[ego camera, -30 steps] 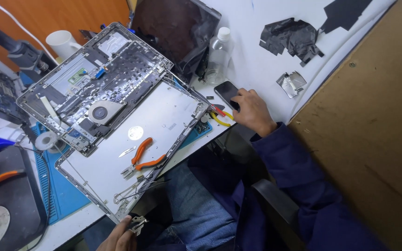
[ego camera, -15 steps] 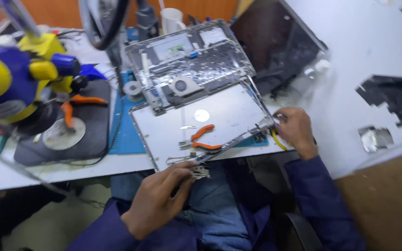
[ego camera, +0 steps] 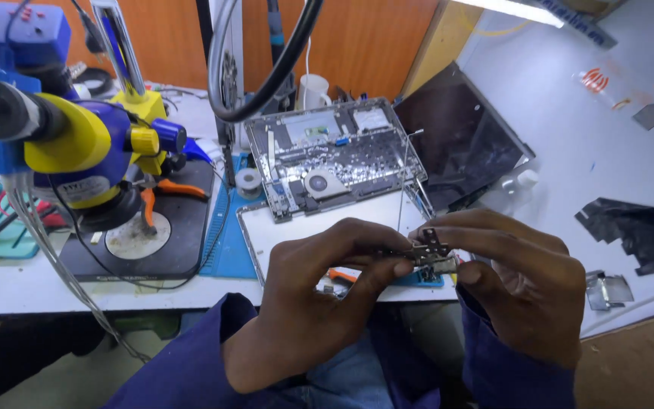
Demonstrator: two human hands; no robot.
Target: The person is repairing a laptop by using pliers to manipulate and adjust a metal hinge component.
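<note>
Both hands are raised in front of the bench edge and pinch one small dark metal hinge bracket [ego camera: 431,251] between their fingertips. My left hand [ego camera: 319,291] grips its left end. My right hand [ego camera: 520,276] grips its right end from above. A thin wire [ego camera: 403,178] rises from the bracket. Behind the hands lies a silver laptop lid [ego camera: 297,227], and beyond it the opened laptop base [ego camera: 334,159] with a round fan and circuit boards. Orange-handled pliers [ego camera: 340,275] peek out under my left fingers.
A blue and yellow microscope [ego camera: 62,136] on a black base [ego camera: 153,242] fills the left. A dark screen panel [ego camera: 459,140] lies at the right of the base. Black foil scraps [ego camera: 633,231] lie on the white surface at right. A white cup [ego camera: 313,91] stands behind.
The view has swung left and closer. My hands have come together off the laptop lid and now hold the hinge bracket between them; earlier they were apart at the lid's corners.
</note>
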